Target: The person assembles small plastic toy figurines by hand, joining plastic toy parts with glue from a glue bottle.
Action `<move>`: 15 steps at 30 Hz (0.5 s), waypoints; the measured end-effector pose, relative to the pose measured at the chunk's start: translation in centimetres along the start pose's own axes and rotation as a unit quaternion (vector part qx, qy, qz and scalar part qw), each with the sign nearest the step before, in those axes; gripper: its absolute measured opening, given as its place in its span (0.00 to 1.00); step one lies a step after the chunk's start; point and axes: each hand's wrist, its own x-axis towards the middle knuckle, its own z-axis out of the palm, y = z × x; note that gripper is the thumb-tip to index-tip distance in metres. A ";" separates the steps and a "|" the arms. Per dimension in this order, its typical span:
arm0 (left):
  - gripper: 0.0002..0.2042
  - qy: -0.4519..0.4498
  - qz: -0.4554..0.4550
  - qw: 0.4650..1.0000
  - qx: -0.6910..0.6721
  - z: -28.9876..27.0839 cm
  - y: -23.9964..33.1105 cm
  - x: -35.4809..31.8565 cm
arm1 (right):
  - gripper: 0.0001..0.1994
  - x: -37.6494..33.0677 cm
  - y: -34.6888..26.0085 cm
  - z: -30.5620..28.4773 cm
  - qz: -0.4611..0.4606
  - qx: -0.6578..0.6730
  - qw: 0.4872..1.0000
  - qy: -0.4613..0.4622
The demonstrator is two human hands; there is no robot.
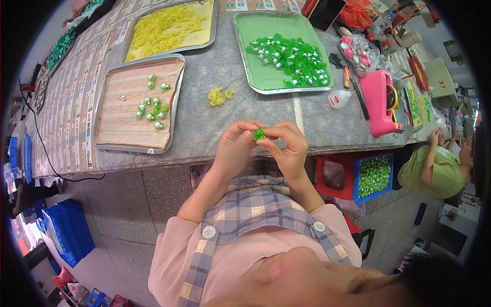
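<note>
Just over the table's near edge, my left hand (pixel 238 140) and my right hand (pixel 287 146) pinch a small green plastic piece (pixel 258 134) between their fingertips. Its finer shape is partly hidden by the fingers. Beyond them lies a little pile of translucent yellow curved pieces (pixel 218 96). A metal tray lined with pinkish cloth (pixel 115 123) stands to the left, with several small green-and-white figures (pixel 150 113) on it. A green-lined tray (pixel 248 71) further back holds many green pieces with white parts (pixel 299 59).
At the back left, a tray (pixel 207 28) carries many yellow pieces. A small squeeze bottle (pixel 339 99), an orange tube (pixel 347 77) and a pink tape dispenser (pixel 376 105) stand on the right. Below the table edge is a blue bin (pixel 391 171) of green pieces. A co-worker (pixel 432 169) sits far right.
</note>
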 end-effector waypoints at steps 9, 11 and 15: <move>0.05 0.024 -0.013 1.000 0.010 0.4 0.3 -0.1 | 0.10 0.2 -0.1 -0.1 0.000 -0.027 1.000 0.015; 0.06 0.031 -0.005 0.999 0.029 0.3 0.2 -0.1 | 0.11 0.1 0.1 0.0 0.003 -0.010 1.000 0.011; 0.09 0.002 0.092 0.988 0.126 -0.2 0.0 0.1 | 0.10 0.2 -0.5 -0.1 0.033 0.032 0.999 -0.003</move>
